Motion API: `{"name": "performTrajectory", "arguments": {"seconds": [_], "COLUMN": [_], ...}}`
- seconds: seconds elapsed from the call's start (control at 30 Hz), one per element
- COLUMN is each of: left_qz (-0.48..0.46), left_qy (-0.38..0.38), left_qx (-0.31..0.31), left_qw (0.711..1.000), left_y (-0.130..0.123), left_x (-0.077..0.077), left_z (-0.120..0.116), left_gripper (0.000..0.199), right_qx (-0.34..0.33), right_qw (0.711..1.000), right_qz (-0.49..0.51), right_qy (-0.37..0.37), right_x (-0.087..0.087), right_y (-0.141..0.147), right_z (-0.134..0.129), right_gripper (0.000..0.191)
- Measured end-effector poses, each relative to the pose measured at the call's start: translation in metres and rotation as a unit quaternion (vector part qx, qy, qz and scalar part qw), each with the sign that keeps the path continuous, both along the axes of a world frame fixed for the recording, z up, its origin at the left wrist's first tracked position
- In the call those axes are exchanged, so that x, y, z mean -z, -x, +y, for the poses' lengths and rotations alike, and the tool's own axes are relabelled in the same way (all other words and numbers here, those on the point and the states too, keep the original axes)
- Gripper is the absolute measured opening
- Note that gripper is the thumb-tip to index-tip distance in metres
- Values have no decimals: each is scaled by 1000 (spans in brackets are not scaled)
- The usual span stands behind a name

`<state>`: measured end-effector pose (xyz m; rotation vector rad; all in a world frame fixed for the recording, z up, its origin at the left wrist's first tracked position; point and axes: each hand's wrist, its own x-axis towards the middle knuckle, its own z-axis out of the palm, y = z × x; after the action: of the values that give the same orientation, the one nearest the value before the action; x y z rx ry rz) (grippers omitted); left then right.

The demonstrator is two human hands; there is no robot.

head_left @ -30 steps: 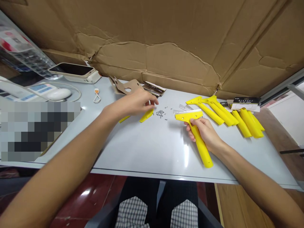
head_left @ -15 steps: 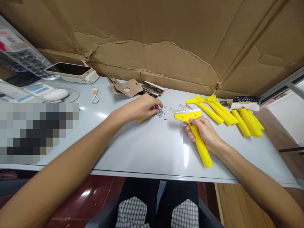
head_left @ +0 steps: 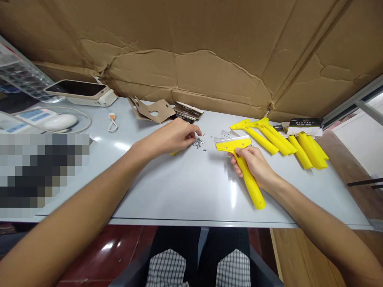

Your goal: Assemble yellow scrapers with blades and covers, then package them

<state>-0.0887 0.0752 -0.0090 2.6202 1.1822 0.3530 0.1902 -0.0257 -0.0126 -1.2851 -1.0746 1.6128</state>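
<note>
My right hand (head_left: 253, 159) grips a yellow scraper (head_left: 249, 179) by the neck, its head with a metal blade strip and screw holes facing up and its handle toward me. My left hand (head_left: 179, 137) hovers at a small heap of silver screws (head_left: 197, 142), thumb and index finger curved and apart; the other fingers are hidden. A bit of something yellow (head_left: 174, 153) peeks out beneath that hand, and I cannot tell whether it is touched. Loose metal blades (head_left: 229, 134) lie just behind the scraper's head.
Several yellow scraper handles (head_left: 279, 139) lie at the right, near a black-and-white card (head_left: 305, 125). Torn brown card packaging (head_left: 154, 111) rests at the back against a cardboard wall (head_left: 221, 32). To the left are a phone (head_left: 77, 88), a white mouse (head_left: 61, 121) and a short cable (head_left: 112, 123).
The view has shifted slightly, so everything sits a little further left. My left thumb and index finger stay at the screws; the right hand keeps hold of the scraper.
</note>
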Motion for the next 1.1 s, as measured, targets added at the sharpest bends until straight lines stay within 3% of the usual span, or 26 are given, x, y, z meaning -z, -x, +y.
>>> {"name": "performTrajectory", "arguments": {"seconds": [0.17, 0.43, 0.8, 0.93, 1.1], "left_qz": [-43, -8, 11, -89, -238], "left_qy": [-46, -74, -56, -59, -5], "left_qx": [-6, 27, 21, 9, -9], "left_qw": [998, 997, 998, 994, 971], "left_y": [-5, -8, -14, -21, -40], "left_x": [0, 21, 17, 10, -10], "left_z": [-3, 2, -1, -7, -35], "left_gripper": [28, 33, 32, 28, 21], "right_qx": [0, 4, 2, 3, 6], "right_qw": [1000, 1000, 1000, 1000, 1000], "right_qz": [-9, -2, -5, -10, -7], "right_qy": [-8, -2, -5, -4, -11], "right_x": [-1, 1, 2, 1, 3], "right_y": [0, 0, 1, 1, 0], "right_z": [-1, 0, 0, 0, 1], "right_gripper": [20, 24, 24, 23, 23]}}
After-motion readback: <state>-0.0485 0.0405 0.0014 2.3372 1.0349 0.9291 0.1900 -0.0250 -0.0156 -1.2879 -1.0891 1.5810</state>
